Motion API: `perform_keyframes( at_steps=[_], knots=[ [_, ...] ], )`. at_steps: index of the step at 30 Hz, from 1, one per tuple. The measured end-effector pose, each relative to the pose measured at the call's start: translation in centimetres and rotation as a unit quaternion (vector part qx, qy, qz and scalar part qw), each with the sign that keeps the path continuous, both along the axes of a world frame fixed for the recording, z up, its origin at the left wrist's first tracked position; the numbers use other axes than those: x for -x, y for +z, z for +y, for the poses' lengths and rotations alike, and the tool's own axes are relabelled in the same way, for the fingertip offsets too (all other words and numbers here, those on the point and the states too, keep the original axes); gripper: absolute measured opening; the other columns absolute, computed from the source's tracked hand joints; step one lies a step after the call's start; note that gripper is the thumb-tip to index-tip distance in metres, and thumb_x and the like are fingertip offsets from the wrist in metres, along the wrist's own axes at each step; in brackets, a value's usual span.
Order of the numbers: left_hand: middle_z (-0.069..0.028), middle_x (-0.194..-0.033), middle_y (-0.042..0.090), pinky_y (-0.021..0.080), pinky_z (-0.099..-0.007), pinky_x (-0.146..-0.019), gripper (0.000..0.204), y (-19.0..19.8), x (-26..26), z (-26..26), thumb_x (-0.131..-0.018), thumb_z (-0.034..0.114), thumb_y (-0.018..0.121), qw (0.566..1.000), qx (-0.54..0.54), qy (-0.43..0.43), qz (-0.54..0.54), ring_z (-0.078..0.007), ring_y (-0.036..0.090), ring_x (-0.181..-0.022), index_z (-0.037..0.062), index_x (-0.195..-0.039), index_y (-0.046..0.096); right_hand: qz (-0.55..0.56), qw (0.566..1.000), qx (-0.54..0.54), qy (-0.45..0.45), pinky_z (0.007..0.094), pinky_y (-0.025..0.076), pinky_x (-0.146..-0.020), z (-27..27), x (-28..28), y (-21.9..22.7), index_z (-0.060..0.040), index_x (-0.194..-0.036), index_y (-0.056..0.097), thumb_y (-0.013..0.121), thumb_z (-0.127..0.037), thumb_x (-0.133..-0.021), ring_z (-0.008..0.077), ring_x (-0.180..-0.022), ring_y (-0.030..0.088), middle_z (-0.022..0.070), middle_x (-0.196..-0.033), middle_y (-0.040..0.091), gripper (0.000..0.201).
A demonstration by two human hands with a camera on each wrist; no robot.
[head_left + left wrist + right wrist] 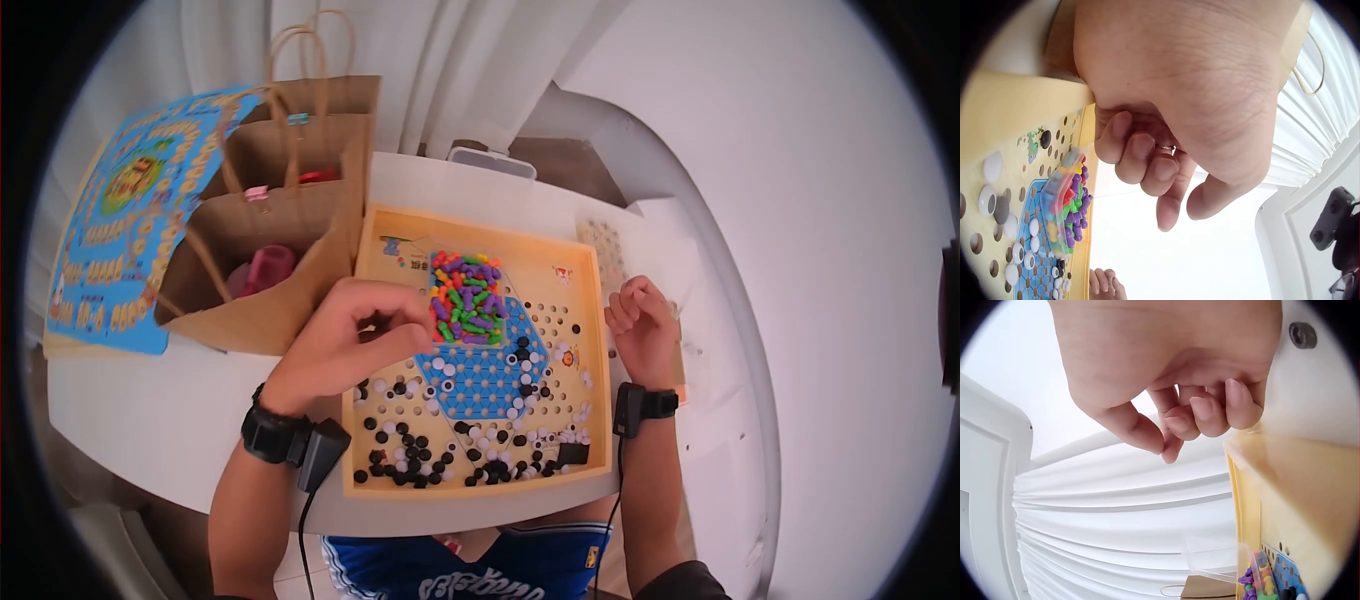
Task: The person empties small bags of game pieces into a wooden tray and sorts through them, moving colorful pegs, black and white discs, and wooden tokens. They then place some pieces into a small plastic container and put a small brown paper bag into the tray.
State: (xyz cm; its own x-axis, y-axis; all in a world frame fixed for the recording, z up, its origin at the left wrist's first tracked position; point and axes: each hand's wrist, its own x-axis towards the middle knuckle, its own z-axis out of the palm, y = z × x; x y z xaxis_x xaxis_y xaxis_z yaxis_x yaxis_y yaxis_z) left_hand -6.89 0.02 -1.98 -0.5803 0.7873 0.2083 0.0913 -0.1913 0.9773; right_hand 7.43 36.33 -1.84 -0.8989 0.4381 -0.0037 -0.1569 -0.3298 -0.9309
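My left hand (345, 345) hovers over the left edge of a wooden board-game tray (480, 490), fingers loosely curled and nothing in them. In the left wrist view a thin ring (1166, 148) shows on one finger. Just past its fingertips in the head view stands a clear box of coloured pegs (467, 300), on the tray's blue star pattern (480, 395). My right hand (645, 330) is raised beside the tray's right edge, loosely curled and holding nothing, its thumb tip close to the index finger. Black and white game pieces (415, 445) lie scattered, mostly along the tray's near side.
Brown paper bags (340, 150) with pink items (270, 268) inside stand left of the tray, against a blue printed board (120, 240). A clear plastic lid (490, 160) lies at the white table's (400, 180) far edge. A bag of small pieces (605, 245) sits right of the tray.
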Motion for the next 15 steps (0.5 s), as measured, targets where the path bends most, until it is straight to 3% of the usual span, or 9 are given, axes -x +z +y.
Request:
perform_keyframes(
  at_steps=[6, 15],
  knots=[
    [-0.0019, -0.077, 0.067, 0.038, -0.0243, -0.059, 0.015, 0.1, 0.3, 0.0, -0.092, 0.011, 0.067, 0.998, 0.020, 0.022, 0.047, -0.0079, 0.054, -0.065, 0.0005, -0.082, 0.066, 0.037, 0.998, 0.008, 0.057, 0.0266, 0.028, -0.056, 1.5, -0.1, -1.8, -0.0016, -0.090, 0.057, 0.057, -0.011, -0.096, 0.0090, -0.057, 0.033, -0.0039, -0.065, 0.037, 0.011],
    [-0.0081, -0.078, 0.071, 0.045, -0.0256, -0.064, 0.024, -0.2, 0.5, -0.2, -0.092, 0.021, 0.071, 0.999, 0.026, 0.020, 0.024, -0.0121, 0.060, -0.067, -0.0010, -0.083, 0.068, 0.001, 0.999, -0.025, 0.038, 0.0243, 0.027, -0.056, 1.5, 0.0, -2.6, -0.0033, -0.091, 0.059, 0.059, -0.014, -0.095, 0.0054, -0.058, 0.032, -0.0068, -0.066, 0.035, 0.011]
  ],
)
